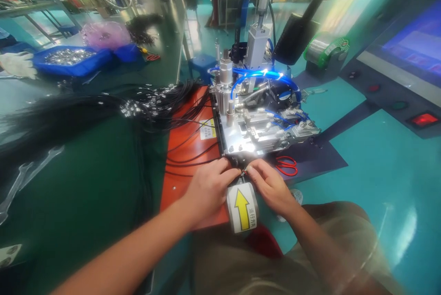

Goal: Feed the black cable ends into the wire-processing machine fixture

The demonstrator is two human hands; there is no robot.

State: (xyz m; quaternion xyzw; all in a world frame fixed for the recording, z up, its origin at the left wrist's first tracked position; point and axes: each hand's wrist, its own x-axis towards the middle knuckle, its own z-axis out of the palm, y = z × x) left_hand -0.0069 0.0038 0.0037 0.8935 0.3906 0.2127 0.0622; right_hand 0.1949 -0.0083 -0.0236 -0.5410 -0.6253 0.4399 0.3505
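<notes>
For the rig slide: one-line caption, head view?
Left hand and right hand close together between the silver machine and yellow-arrow label, black cables lying over the red board.

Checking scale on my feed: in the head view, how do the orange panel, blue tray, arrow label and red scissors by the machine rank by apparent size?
1. Orange panel, though partly covered
2. Blue tray, farther from the camera
3. Arrow label, nearer and plainly narrower
4. Red scissors
</notes>
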